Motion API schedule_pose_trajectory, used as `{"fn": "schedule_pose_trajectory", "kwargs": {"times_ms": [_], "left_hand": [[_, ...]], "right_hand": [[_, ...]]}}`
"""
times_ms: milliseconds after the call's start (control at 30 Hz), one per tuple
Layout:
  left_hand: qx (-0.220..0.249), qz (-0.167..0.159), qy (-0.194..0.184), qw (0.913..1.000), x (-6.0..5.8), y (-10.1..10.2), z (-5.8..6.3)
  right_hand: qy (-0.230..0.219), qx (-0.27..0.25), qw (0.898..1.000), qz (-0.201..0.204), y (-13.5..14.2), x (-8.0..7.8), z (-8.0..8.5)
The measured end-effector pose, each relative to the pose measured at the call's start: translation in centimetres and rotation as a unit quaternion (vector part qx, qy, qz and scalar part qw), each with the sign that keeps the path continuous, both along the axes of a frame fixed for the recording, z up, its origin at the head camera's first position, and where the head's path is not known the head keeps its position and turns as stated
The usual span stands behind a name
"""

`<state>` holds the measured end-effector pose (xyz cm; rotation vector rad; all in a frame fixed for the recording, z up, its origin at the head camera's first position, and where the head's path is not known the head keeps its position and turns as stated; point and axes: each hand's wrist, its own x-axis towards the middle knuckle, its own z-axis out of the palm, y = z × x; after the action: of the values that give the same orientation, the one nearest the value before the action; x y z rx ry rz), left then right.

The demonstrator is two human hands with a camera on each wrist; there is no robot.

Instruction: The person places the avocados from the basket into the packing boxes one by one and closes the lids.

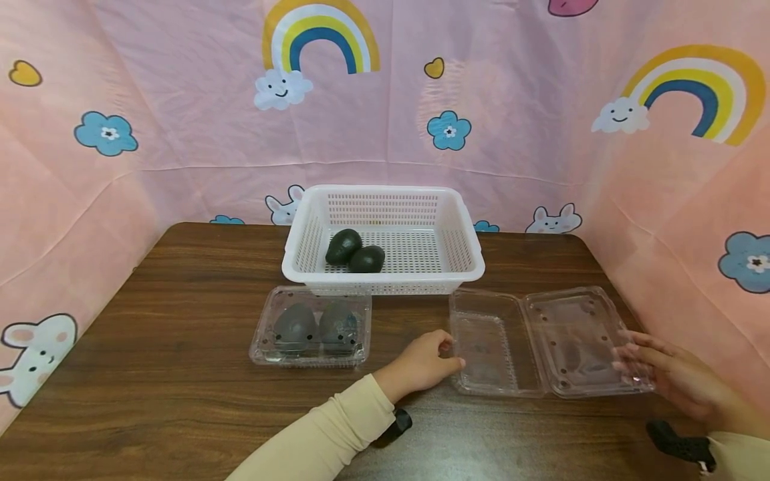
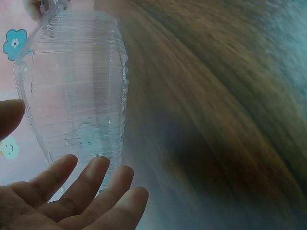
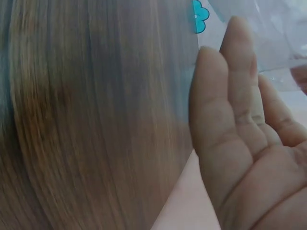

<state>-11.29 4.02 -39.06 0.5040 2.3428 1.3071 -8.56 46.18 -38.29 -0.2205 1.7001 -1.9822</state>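
Observation:
A clear plastic clamshell box (image 1: 481, 347) lies opened out on the table, its lid (image 1: 574, 341) folded over to the right. Beside the box's left edge is my left hand (image 1: 426, 361), fingers loosely bent and apart. In the left wrist view, its fingertips (image 2: 96, 167) are close to the box wall; contact is hard to tell. My right hand (image 1: 676, 371) is at the lid's right edge, seen partly through the clear plastic. The right wrist view shows its fingers (image 3: 240, 76) fairly straight near the lid.
A white plastic basket (image 1: 385, 276) at the back holds two dark green avocados (image 1: 344, 247). To the left stands a closed clear clamshell (image 1: 261, 347) with two avocados (image 1: 295, 326) inside. Patterned cloth (image 1: 385, 133) hangs behind and beside the wooden table (image 1: 168, 374).

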Motion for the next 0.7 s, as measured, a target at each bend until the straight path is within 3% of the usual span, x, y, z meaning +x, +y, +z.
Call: {"fn": "schedule_pose_trajectory", "kwargs": {"times_ms": [133,267,700], "left_hand": [[0.002,0.003,0.007,1.0,0.0,-0.3,-0.2],[0.0,0.008,0.012,0.9999,-0.1,-0.5,-0.2],[-0.009,0.017,0.008,0.9998,-0.2,-1.3,-0.6]], "right_hand": [[0.007,-0.082,0.996,0.045,-0.4,-0.2,-0.1],[0.01,-0.118,0.991,0.056,-0.8,-0.2,-0.3],[0.025,-0.071,0.997,0.022,-1.8,-0.4,-0.2]]}}
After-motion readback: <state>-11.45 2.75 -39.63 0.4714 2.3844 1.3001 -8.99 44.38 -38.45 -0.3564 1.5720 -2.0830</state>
